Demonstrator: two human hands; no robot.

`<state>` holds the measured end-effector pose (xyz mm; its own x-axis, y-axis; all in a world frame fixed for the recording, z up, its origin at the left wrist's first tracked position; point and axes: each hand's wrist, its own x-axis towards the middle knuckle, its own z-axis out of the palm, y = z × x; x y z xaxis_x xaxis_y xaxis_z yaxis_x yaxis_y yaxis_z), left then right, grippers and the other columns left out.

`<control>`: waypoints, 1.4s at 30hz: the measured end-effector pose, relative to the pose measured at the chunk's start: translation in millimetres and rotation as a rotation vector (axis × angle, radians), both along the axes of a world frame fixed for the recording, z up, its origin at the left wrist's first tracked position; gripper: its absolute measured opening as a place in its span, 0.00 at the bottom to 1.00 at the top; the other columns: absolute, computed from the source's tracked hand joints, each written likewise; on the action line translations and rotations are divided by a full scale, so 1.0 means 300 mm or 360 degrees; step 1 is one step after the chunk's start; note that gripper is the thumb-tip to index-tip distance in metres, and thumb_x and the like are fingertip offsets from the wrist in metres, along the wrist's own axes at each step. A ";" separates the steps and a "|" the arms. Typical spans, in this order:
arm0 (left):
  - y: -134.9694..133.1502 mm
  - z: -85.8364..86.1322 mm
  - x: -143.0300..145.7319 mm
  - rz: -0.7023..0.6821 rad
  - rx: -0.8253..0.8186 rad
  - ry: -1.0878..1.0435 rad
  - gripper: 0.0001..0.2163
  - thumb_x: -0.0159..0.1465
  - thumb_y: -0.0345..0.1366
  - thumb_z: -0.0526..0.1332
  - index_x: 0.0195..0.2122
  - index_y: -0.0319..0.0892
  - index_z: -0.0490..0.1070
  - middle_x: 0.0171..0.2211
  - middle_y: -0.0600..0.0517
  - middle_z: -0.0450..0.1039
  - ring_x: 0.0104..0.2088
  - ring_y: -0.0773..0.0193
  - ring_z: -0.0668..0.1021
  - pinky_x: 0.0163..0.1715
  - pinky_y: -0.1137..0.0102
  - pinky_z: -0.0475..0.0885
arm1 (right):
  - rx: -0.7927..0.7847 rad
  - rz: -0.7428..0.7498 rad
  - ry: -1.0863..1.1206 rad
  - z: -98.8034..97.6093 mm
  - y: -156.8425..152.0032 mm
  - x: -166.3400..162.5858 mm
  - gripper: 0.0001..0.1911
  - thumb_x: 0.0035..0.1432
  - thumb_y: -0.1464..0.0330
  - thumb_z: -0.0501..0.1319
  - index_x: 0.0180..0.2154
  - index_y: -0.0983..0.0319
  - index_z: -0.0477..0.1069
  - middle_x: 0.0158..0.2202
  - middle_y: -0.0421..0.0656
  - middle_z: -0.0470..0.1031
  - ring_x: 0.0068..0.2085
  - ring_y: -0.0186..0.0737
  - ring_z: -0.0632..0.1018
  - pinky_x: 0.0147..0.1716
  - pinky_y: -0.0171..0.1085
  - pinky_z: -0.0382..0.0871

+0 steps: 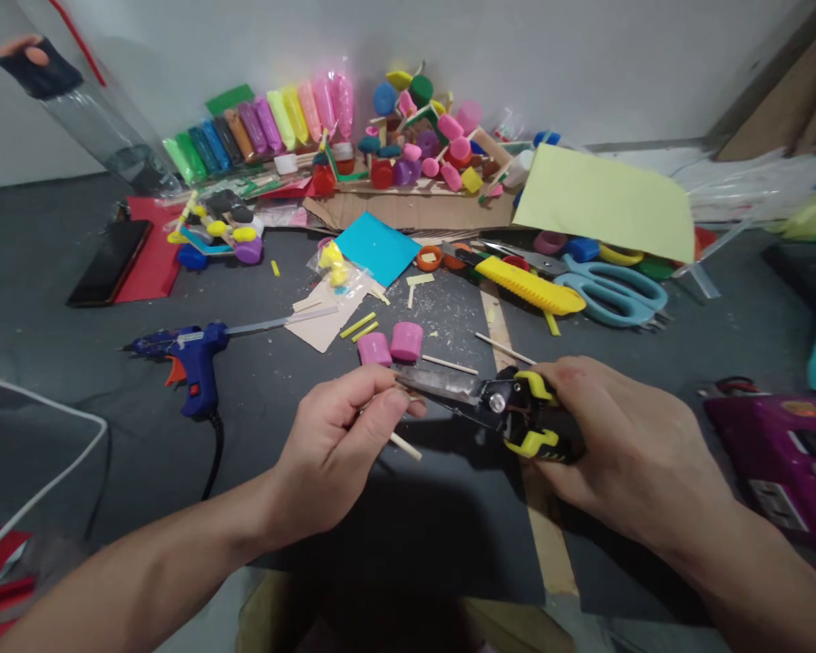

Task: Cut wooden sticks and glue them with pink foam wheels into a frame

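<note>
My right hand (618,435) is wrapped round the yellow-and-black handles of a pair of snips (452,384), whose metal blades point left. At the blade tips, my left hand (346,444) is closed, thumb against fingers, on a small wooden piece (412,394) that the fingers mostly hide. A pale wooden stick (406,445) shows just below the left fingertips; whether it is held or lies on the table I cannot tell. Two pink bottle caps (406,341) stand just beyond the left hand. More thin sticks (450,365) lie past the blades.
A blue glue gun (200,354) lies at left with its cable. Beyond my hands are a yellow utility knife (530,285), blue-handled scissors (612,288) and blue paper (377,248). Colourful caps and clay packets (292,113) line the wall. A purple device (775,453) sits at right.
</note>
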<state>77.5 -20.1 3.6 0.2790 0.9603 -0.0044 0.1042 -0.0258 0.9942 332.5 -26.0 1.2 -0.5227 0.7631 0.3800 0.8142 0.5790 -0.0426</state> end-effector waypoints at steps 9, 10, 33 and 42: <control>0.001 -0.006 0.003 -0.0114 -0.0397 -0.0567 0.12 0.69 0.44 0.61 0.33 0.42 0.75 0.21 0.59 0.58 0.21 0.74 0.59 0.20 0.77 0.56 | -0.0268 -0.0098 0.0174 -0.011 0.011 0.002 0.10 0.53 0.69 0.56 0.40 0.57 0.60 0.27 0.44 0.72 0.24 0.48 0.75 0.21 0.41 0.67; 0.003 -0.009 0.003 -0.0153 -0.0488 -0.0675 0.13 0.69 0.44 0.61 0.32 0.42 0.73 0.20 0.60 0.56 0.20 0.74 0.57 0.20 0.77 0.54 | -0.0313 -0.0076 0.0222 -0.011 0.013 0.001 0.10 0.53 0.68 0.56 0.40 0.57 0.60 0.28 0.44 0.72 0.25 0.47 0.75 0.22 0.41 0.68; 0.009 -0.006 0.020 -0.0099 -0.0580 -0.0628 0.16 0.67 0.47 0.63 0.30 0.39 0.72 0.22 0.58 0.60 0.20 0.75 0.58 0.18 0.77 0.53 | -0.0769 0.0143 0.0429 0.004 0.000 -0.004 0.10 0.58 0.69 0.60 0.43 0.58 0.66 0.32 0.40 0.76 0.29 0.40 0.77 0.26 0.35 0.69; 0.013 -0.015 0.018 -0.0143 -0.0506 -0.0686 0.13 0.66 0.46 0.65 0.32 0.41 0.75 0.23 0.56 0.65 0.21 0.74 0.59 0.19 0.76 0.56 | -0.0897 0.0078 0.0547 0.016 0.007 -0.001 0.09 0.60 0.65 0.62 0.41 0.58 0.67 0.32 0.41 0.76 0.29 0.40 0.77 0.25 0.36 0.70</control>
<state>83.0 -16.1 -0.8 0.4009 0.9025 -0.1575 -0.3037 0.2931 0.9066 332.2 -23.7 5.8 -0.4824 0.8722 0.0805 0.6735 0.4281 -0.6026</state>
